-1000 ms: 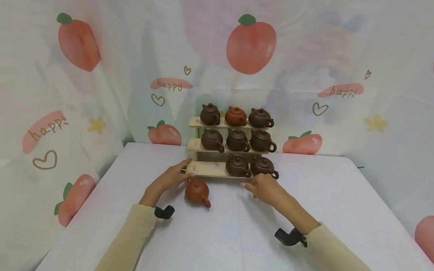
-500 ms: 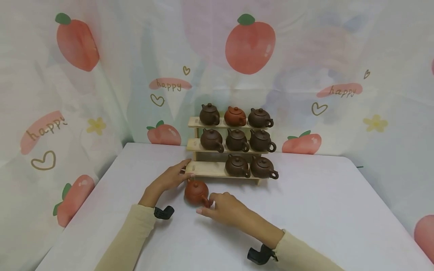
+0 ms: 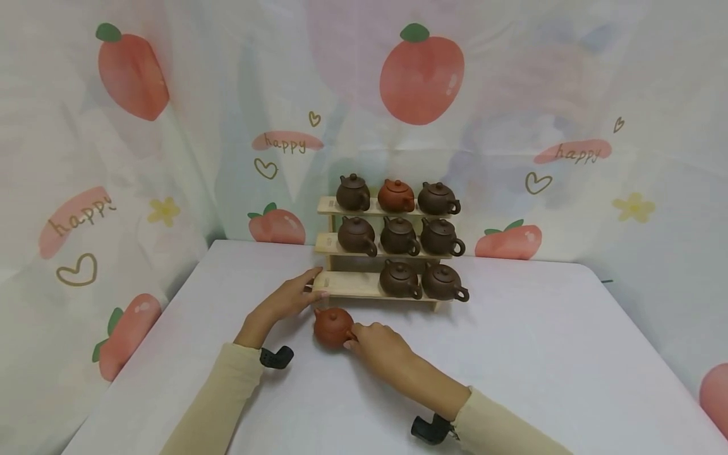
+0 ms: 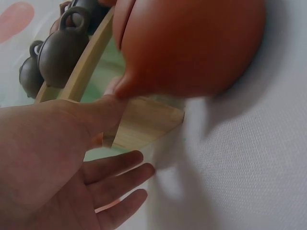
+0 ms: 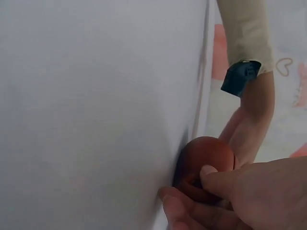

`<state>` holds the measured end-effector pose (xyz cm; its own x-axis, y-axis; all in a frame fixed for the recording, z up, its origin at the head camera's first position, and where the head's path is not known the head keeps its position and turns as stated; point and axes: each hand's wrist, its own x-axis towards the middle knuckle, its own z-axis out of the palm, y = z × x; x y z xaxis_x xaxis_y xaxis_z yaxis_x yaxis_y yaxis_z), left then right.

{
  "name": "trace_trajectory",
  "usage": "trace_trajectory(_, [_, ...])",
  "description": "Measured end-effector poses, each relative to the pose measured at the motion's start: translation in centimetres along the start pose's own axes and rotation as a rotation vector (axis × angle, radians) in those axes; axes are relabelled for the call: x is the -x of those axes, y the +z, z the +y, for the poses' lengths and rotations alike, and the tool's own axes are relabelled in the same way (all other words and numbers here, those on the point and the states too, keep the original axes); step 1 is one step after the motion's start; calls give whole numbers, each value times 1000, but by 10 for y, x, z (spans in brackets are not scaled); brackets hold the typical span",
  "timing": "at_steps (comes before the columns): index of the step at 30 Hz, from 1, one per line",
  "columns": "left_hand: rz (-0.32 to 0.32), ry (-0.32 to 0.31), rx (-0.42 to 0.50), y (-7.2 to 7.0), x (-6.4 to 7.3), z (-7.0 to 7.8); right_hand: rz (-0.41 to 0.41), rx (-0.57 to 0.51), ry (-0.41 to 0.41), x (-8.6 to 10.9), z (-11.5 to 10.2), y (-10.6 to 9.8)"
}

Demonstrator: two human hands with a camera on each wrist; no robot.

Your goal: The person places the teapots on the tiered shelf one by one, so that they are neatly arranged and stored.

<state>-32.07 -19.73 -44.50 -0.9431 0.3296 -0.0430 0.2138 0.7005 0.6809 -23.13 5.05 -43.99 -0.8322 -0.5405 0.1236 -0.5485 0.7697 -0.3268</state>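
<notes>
A reddish-brown teapot [image 3: 333,328] is at the table in front of the rack, spout toward the left hand. My right hand [image 3: 382,349] pinches its handle; in the right wrist view the thumb [image 5: 209,177] presses the handle from one side with fingers on the other. My left hand [image 3: 284,300] holds the left end of the wooden tiered rack [image 3: 348,284], thumb at the front edge of the bottom shelf. In the left wrist view its other fingers [image 4: 117,189] extend past the shelf end, and the teapot's spout overlaps the thumb tip.
Several dark brown teapots [image 3: 399,279] and another reddish one [image 3: 396,195] stand on the rack's three shelves. The left part of the bottom shelf is bare wood. A white cloth [image 3: 512,328] covers the table, and a fruit-patterned curtain [image 3: 489,95] hangs around it.
My right hand has come left from beside the bottom-right teapot and taken the reddish teapot's handle. That teapot has shifted slightly toward me. The left hand keeps its place on the rack.
</notes>
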Motion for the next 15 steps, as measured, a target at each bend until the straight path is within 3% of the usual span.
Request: trace_trajectory(15, [5,-3,-18,1,-2,-2,-42,-11,-9,5,8,5])
